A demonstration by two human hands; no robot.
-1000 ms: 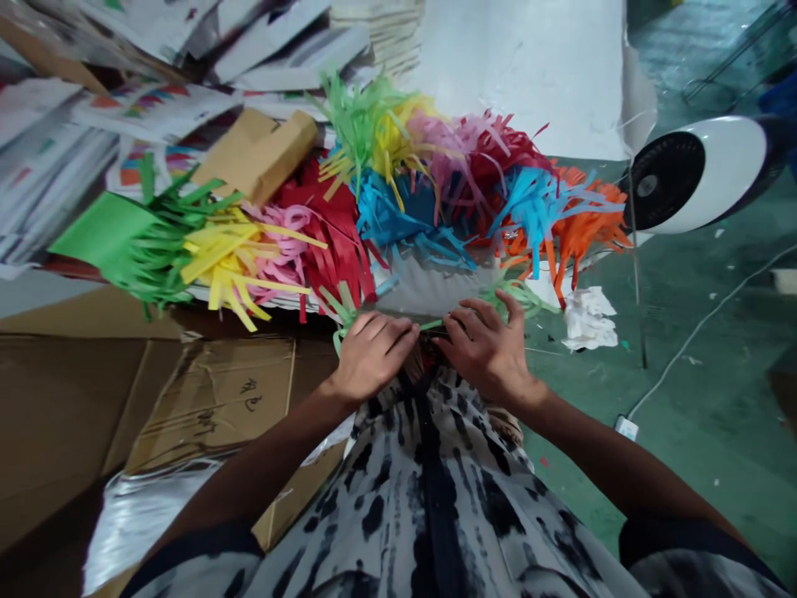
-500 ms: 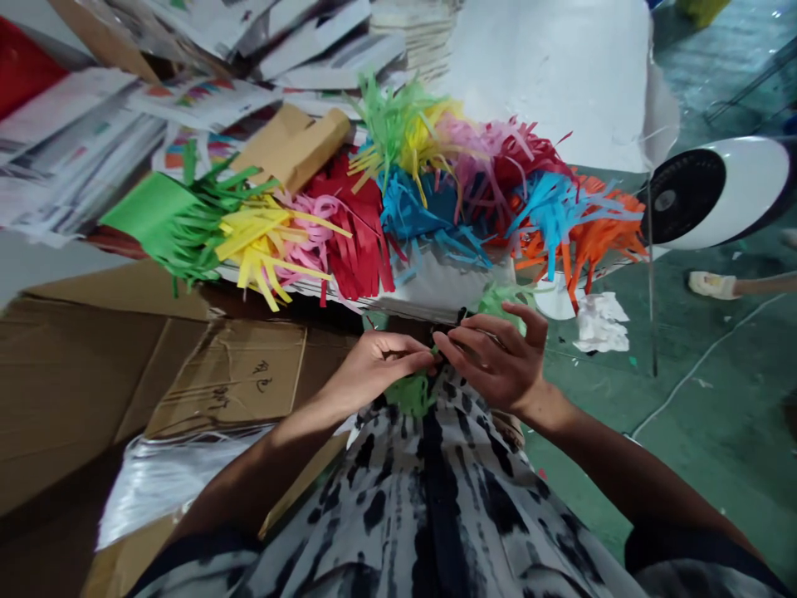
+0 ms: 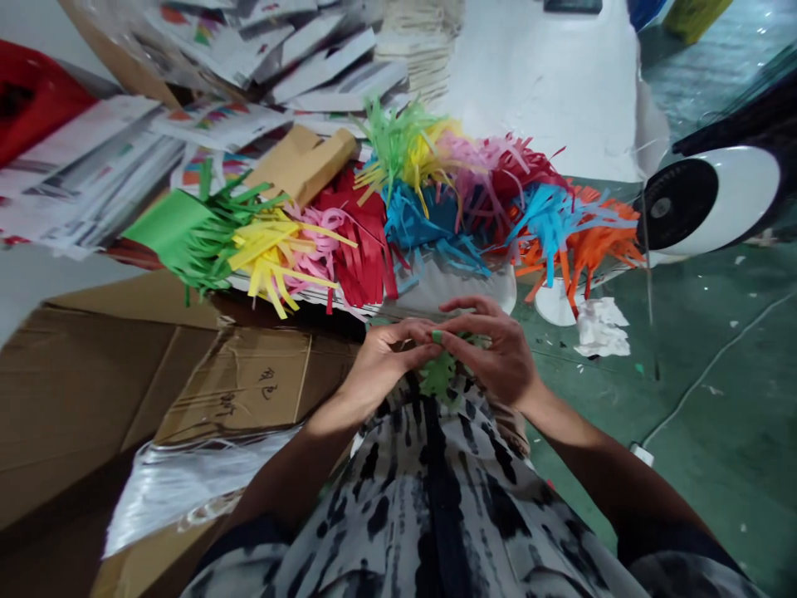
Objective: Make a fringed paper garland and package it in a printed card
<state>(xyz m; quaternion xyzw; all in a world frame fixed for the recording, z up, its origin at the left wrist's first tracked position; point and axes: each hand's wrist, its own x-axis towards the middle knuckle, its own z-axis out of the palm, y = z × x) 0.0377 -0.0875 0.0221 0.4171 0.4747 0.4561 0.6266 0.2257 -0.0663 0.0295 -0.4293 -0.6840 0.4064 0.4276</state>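
Close to my waist, a light green paper tassel (image 3: pixel 437 378) hangs down from between my fingertips. My left hand (image 3: pixel 393 355) pinches its top with thumb and index finger. Against the same spot, my right hand (image 3: pixel 495 349) presses its thumb and fingertips together, its other fingers raised. A small green tip shows where the hands meet; the rest of the grip is hidden. Just beyond the hands, a row of fringed paper tassels lies along the table edge: green (image 3: pixel 171 220), yellow (image 3: pixel 271 257), pink (image 3: pixel 317 237), red (image 3: pixel 361 249), blue (image 3: pixel 417 216) and orange (image 3: pixel 598 228).
Stacks of printed packets (image 3: pixel 118 158) and a folded tan paper piece (image 3: pixel 305 162) lie on the table. Open cardboard boxes (image 3: pixel 249 374) stand at left, with a bundle of white strings (image 3: pixel 180 473). A black-and-white round device (image 3: pixel 710 199) and a cable (image 3: pixel 710 365) are at right.
Both hands have come closer together, and the green tassel has shifted right. My right hand's fingertips now meet my left hand's at its top. The view has tilted slightly.
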